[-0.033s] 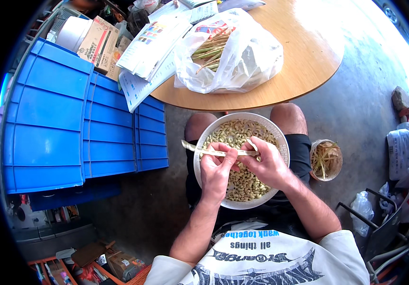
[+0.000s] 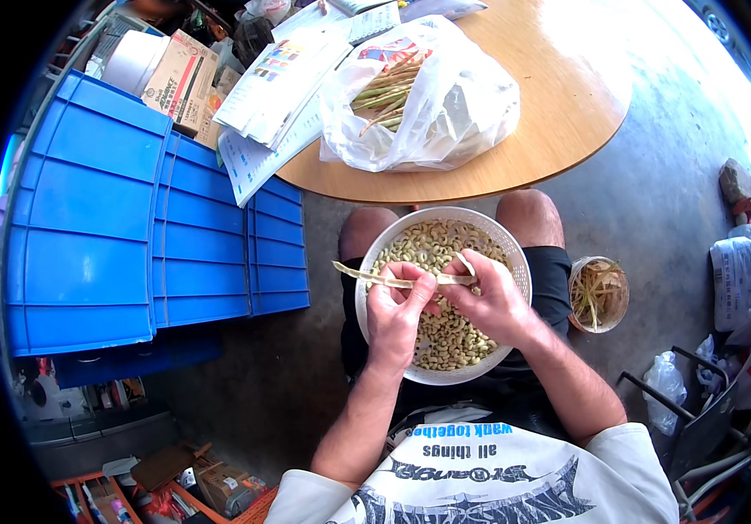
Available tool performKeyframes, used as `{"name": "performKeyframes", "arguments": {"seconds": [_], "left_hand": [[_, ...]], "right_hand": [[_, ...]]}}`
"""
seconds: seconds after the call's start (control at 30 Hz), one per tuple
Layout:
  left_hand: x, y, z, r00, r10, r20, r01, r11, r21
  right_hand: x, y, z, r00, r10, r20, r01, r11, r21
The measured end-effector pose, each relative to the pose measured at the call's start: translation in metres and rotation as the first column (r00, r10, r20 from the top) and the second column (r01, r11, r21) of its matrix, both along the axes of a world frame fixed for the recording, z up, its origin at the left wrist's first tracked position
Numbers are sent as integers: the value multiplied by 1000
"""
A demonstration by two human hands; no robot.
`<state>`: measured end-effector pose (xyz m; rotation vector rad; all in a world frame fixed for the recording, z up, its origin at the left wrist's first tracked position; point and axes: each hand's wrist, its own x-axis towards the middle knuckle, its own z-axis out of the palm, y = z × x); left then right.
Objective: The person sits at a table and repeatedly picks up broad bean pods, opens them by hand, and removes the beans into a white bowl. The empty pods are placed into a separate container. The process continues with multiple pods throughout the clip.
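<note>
Two hands pinch one long, pale, split-open bean pod (image 2: pixel 402 279): the left hand (image 2: pixel 396 313) and right hand (image 2: pixel 491 297) both close their fingers on it above a round white plastic colander (image 2: pixel 515 262) of shelled beans on the lap. A small bucket of husks (image 2: pixel 598 294) stands just right. The round wooden table (image 2: pixel 559 105) edge lies ahead, bearing a white plastic bag of pods (image 2: pixel 454 105); blue plastic crates (image 2: pixel 131 218) wall the left, bare floor between.

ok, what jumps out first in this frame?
Both hands, left hand and right hand, pull at a long pale bean pod over a white colander of shelled beans on the lap. Left of it stand bright blue crates; on the round table above lies a plastic bag of pods.
</note>
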<state>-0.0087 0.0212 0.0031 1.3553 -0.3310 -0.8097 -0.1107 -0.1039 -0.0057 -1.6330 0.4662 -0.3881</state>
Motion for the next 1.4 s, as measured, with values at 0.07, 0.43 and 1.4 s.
{"name": "performKeyframes", "arguments": {"seconds": [0.07, 0.43, 1.4], "left_hand": [[1, 0, 2, 999, 3, -42, -3, 1000, -8], [-5, 2, 3, 990, -138, 35, 135, 988, 70], [-5, 5, 1, 993, -31, -116, 38, 997, 61]], "right_hand": [[1, -2, -4, 999, -32, 27, 32, 999, -11], [-1, -15, 4, 999, 39, 10, -40, 898, 439], [-3, -9, 8, 991, 110, -80, -87, 964, 251]]}}
